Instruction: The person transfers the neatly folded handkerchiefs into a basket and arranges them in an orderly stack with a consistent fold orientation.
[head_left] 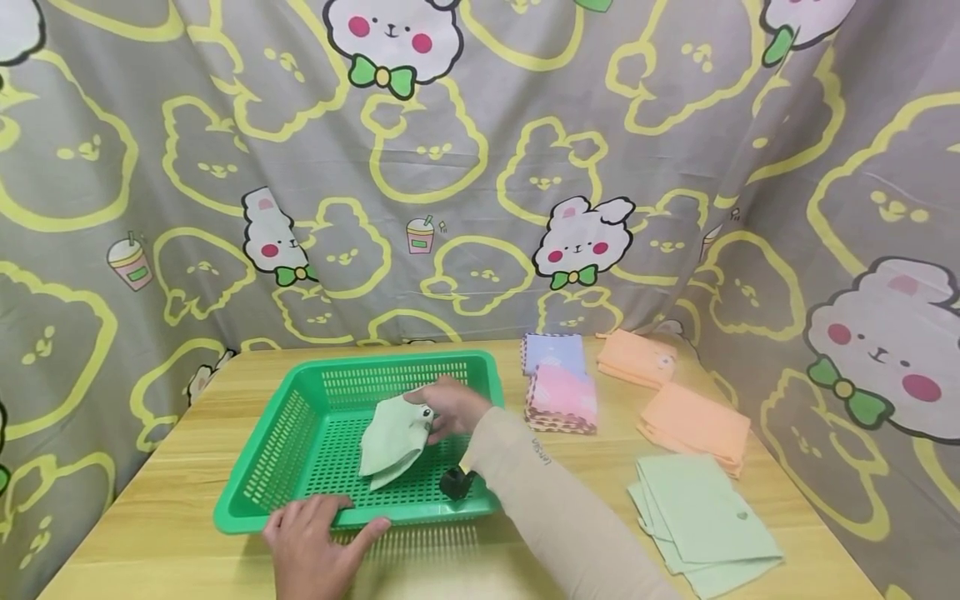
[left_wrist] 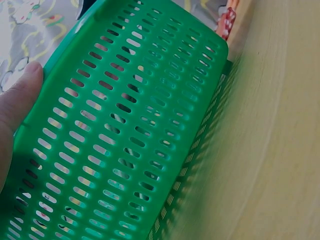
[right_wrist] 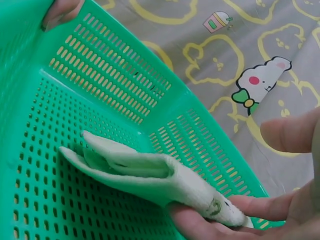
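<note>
A green plastic basket (head_left: 258,523) with slotted walls stands on the table. My left hand (head_left: 315,542) grips its near rim, the fingertips over the inside; in the left wrist view the thumb (left_wrist: 25,92) lies along the rim's outer side. Inside the basket, my right hand (head_left: 453,406) holds a folded pale green towel (head_left: 393,442) with a small dark eye mark. The right wrist view shows this towel (right_wrist: 135,170) tilted above the basket floor, its folded end between the fingers (right_wrist: 265,207) and the thumb apart from it.
To the basket's right lie a folded blue towel (head_left: 555,353), a pink one (head_left: 562,396) with a checked edge, two orange towels (head_left: 637,358) and a pale green towel (head_left: 697,508). A patterned grey curtain (head_left: 480,167) hangs behind the wooden table (head_left: 165,483).
</note>
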